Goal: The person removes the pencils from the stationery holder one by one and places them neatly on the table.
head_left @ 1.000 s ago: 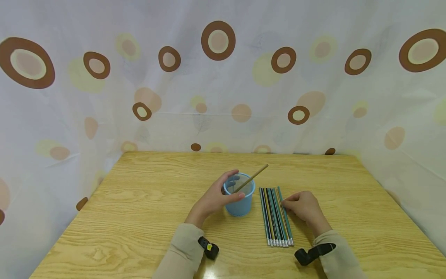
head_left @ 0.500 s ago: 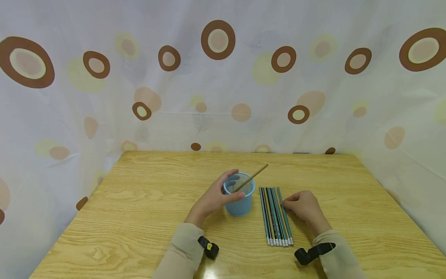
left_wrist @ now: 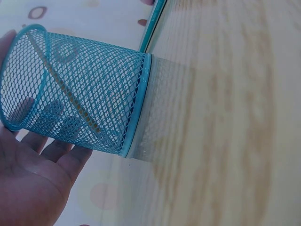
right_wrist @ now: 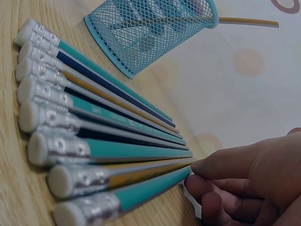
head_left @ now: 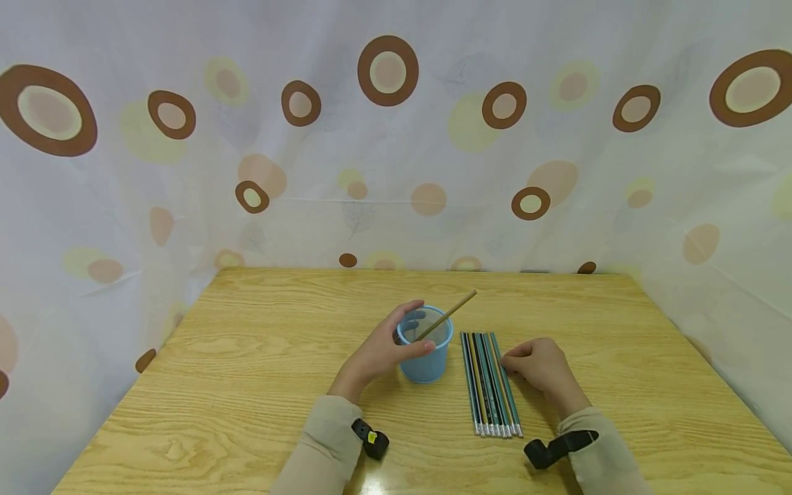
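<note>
My left hand (head_left: 380, 350) holds a light blue wire-mesh pencil cup (head_left: 423, 368), thumb over the near rim and fingers round the far side. One yellowish pencil (head_left: 454, 311) leans in the cup, tilted right and sticking out above the rim. To the cup's right lies a row of pencils (head_left: 485, 392) in teal, black and yellow, eraser ends toward me. My right hand (head_left: 544, 371) pinches the outermost teal pencil (right_wrist: 155, 187) on the row's right side. In the right wrist view its far end is hidden by the fingertips.
Everything rests on a wood-grain table (head_left: 247, 385). A pale curtain (head_left: 396, 158) with brown rings and spots hangs behind the table and along both sides. Each wrist carries a black strapped camera.
The outermost teal pencil has shifted slightly left at its far end, against the row, with my right hand on it. My left hand and the cup have stayed put.
</note>
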The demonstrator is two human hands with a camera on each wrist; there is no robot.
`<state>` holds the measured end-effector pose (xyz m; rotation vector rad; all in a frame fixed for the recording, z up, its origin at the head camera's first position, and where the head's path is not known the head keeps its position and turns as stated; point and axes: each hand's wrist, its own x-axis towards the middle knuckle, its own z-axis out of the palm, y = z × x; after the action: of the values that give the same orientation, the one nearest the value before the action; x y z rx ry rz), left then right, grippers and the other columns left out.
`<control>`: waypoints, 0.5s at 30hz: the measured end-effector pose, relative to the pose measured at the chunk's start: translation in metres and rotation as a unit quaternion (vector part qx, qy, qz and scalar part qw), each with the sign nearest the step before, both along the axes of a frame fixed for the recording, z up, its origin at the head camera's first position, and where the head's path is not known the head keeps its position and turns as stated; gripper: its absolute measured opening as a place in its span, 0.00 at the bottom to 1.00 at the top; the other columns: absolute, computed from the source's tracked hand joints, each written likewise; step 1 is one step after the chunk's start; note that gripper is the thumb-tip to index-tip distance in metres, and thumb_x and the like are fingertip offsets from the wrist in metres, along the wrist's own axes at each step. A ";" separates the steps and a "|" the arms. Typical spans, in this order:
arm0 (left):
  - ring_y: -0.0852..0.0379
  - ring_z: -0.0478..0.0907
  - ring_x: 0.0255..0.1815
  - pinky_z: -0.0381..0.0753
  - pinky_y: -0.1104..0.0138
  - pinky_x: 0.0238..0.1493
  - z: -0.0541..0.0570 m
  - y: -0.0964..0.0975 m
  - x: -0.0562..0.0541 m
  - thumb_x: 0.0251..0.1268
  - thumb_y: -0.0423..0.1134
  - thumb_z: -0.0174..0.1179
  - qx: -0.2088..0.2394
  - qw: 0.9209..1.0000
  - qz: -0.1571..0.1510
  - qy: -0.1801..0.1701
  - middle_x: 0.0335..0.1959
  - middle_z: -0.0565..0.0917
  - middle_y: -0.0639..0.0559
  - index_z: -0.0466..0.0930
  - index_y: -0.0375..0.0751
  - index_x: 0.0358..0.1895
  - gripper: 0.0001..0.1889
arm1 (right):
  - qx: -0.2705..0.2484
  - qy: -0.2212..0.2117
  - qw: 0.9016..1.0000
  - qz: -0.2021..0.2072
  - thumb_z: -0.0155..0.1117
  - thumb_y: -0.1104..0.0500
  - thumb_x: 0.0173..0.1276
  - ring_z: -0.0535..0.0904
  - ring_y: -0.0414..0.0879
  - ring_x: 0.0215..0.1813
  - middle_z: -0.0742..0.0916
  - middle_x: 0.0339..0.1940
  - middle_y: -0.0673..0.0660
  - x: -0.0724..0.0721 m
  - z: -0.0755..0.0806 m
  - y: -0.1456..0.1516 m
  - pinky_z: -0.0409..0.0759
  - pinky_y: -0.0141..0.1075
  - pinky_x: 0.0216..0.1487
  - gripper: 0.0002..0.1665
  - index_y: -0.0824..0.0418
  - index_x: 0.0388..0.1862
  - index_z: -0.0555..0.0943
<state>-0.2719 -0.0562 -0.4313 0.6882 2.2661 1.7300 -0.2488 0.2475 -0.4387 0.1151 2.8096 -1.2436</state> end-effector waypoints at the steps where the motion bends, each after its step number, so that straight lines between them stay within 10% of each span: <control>1: 0.45 0.65 0.69 0.67 0.43 0.62 0.000 0.000 0.000 0.62 0.54 0.67 0.000 1.000 0.000 0.000 0.70 0.66 0.55 0.58 0.74 0.73 0.38 | -0.001 0.000 1.000 0.000 0.69 0.58 0.65 0.79 0.51 0.41 0.87 0.35 0.55 0.000 0.000 0.000 0.78 0.46 0.43 0.11 0.66 0.36 0.89; 15: 0.46 0.65 0.69 0.67 0.43 0.62 0.001 0.000 0.001 0.62 0.55 0.67 -0.005 1.000 0.005 0.000 0.71 0.65 0.56 0.58 0.73 0.73 0.38 | -0.035 -0.008 0.999 -0.005 0.67 0.57 0.68 0.79 0.50 0.39 0.86 0.40 0.59 0.003 0.006 -0.001 0.78 0.40 0.37 0.15 0.68 0.43 0.87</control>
<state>-0.2709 -0.0563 -0.4299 0.6756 2.2809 1.7233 -0.2462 0.2463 -0.4331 0.1355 2.7524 -1.3351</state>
